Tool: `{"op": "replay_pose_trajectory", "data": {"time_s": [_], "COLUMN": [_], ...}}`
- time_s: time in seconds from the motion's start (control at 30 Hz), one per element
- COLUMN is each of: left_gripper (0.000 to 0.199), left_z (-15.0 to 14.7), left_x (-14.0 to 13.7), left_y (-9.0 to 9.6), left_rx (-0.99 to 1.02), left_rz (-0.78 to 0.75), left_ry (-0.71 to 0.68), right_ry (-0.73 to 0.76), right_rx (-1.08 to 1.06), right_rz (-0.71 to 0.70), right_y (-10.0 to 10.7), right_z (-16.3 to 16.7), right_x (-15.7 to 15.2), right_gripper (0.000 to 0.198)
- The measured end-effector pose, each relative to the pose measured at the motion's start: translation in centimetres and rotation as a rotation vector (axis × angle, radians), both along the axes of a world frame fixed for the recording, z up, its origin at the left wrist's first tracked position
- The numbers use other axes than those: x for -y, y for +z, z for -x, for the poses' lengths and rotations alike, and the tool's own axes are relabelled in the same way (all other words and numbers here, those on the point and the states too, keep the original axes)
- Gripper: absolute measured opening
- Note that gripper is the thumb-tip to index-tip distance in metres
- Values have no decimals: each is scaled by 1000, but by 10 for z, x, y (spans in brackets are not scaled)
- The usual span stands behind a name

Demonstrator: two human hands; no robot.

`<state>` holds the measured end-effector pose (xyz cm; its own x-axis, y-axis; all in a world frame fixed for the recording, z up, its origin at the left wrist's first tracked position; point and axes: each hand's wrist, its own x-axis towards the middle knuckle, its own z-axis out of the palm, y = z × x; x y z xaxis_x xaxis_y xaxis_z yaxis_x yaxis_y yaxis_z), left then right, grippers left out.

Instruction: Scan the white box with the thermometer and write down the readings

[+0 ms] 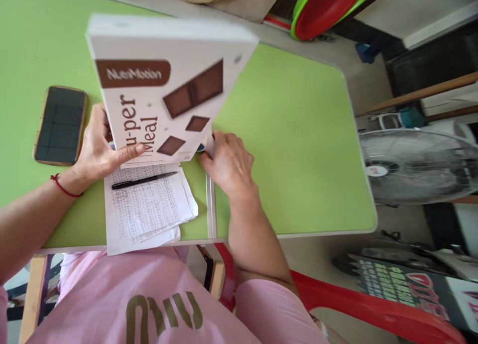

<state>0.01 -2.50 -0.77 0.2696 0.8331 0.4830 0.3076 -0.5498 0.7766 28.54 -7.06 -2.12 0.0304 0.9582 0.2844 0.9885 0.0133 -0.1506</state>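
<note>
A white box [138, 112] printed "NutriMotion" with brown chocolate pieces stands tilted above the green table. My left hand [99, 147] grips its lower left edge, thumb across the front and fingers behind. Beside the box's lower right corner, my right hand [231, 162] is closed around a small white object with a blue part [208, 146]; the box and my fingers hide most of it. Handwritten paper sheets [149, 214] lie just below the box, and a black pen [144, 180] rests across them.
A phone [60, 125] lies on the green table [298, 150], left of my left hand. A seam runs through the tabletop by my right wrist. Beyond the right edge stands a fan [418, 167]. Red and green basins [328, 8] are at the top, and a red chair [358, 304] is beside me.
</note>
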Motion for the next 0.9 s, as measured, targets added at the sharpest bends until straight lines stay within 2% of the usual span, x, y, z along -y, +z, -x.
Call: {"op": "replay_pose_trajectory", "data": {"time_s": [0.1, 0.23, 0.43, 0.53, 0.63, 0.8, 0.9], "left_gripper": [78, 77, 73, 73, 74, 74, 77], "left_z": [5, 7, 3, 2, 2, 3, 3], "left_x": [-5, -9, -5, -2, -1, 1, 0], "left_y": [-2, -6, -8, -8, -7, -3, -4], "left_rx": [-7, -19, -4, 8, -1, -50, -31], "left_rz": [100, 72, 73, 69, 67, 66, 81], "left_ry": [-16, 13, -46, -56, -45, -20, -31], "right_ry": [-32, -41, 65, 125, 243, 557, 587], "right_rx": [-24, -137, -453, -592, -774, -1169, -1214], "right_rz": [39, 33, -270, -364, -279, 71, 199], "right_y": [3, 1, 7, 15, 17, 13, 17], "right_z": [3, 5, 8, 18, 30, 48, 53], "right_x": [-5, -10, -4, 7, 18, 32, 36], "right_gripper": [37, 40, 50, 43, 32, 24, 14]}}
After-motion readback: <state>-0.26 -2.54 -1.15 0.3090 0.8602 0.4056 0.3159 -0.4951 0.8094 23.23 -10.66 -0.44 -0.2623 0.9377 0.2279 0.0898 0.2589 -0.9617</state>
